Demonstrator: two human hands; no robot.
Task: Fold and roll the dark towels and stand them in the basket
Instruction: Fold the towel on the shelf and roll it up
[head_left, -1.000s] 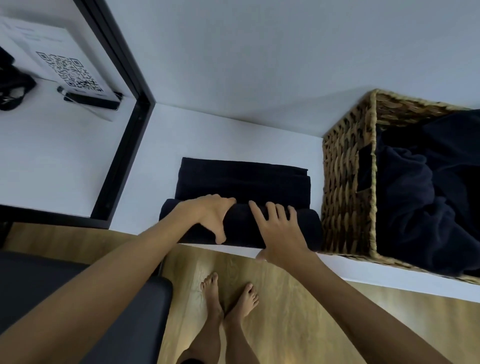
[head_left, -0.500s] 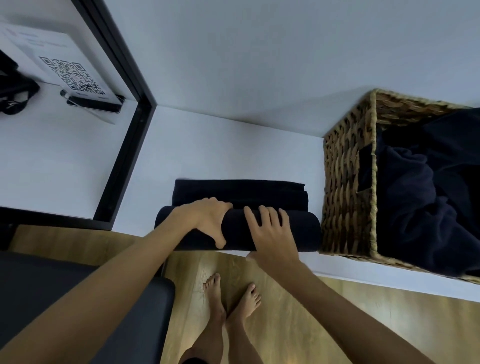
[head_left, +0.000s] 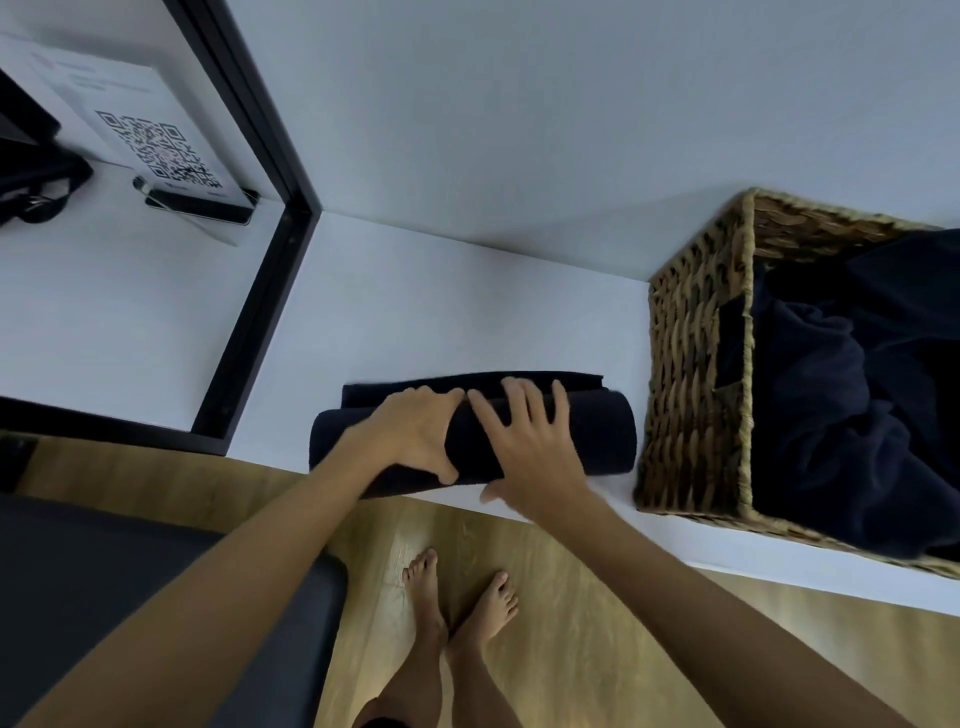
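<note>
On the white desk (head_left: 415, 312), a nearly rolled dark towel (head_left: 597, 436) lies just left of the wicker basket (head_left: 691, 395). The left hand (head_left: 410, 436) grips the roll, thumb underneath. The right hand (head_left: 524, 447) presses it with spread fingers (head_left: 519, 400).

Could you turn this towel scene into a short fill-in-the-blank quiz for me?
1. Both hands rest on a dark towel that is nearly all ____ up.
2. The wicker basket stands to the ____ of the towel in the picture.
3. The left hand curls over the roll, while the right hand presses it with ____ fingers.
4. The towel lies on a ____ shelf.

Missing words: rolled; right; spread; white
</note>
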